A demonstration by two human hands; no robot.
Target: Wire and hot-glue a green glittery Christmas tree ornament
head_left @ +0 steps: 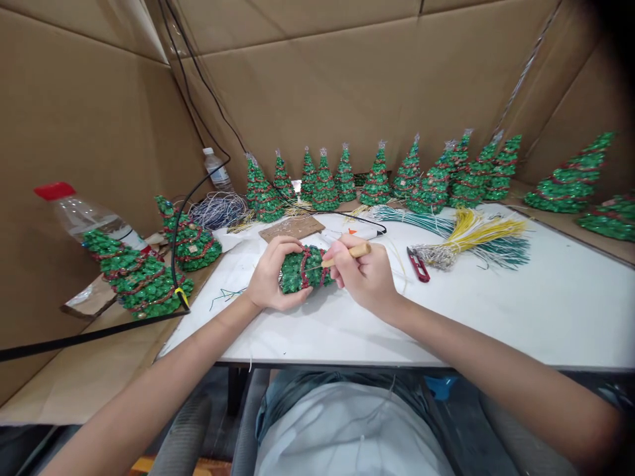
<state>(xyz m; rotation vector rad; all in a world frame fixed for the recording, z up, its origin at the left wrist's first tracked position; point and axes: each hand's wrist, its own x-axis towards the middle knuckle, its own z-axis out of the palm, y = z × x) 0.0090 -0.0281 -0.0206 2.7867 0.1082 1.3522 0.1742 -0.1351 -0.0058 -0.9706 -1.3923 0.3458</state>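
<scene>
A small green beaded Christmas tree (pixel 296 272) with red garland lies on its side on the white table (pixel 496 324). My left hand (pixel 272 276) is wrapped round its base end. In my right hand (pixel 364 274) is an awl (pixel 358 250) with a light wooden handle, held like a pen. Its thin metal tip points left and meets the beads near the red garland; how deep it goes I cannot tell. The tree's far end is partly hidden behind my right fingers. Loose dark green wires (pixel 228 294) lie just left of my left hand.
Several finished trees (pixel 376 185) line the back, with others (pixel 141 281) at left beside a large bottle (pixel 94 215). Yellow and green wire bundles (pixel 476 231) and red thread snips (pixel 418 264) lie right. A glue gun (pixel 364 231) and brown board (pixel 291 228) sit behind my hands. A black cable (pixel 174 244) hangs left.
</scene>
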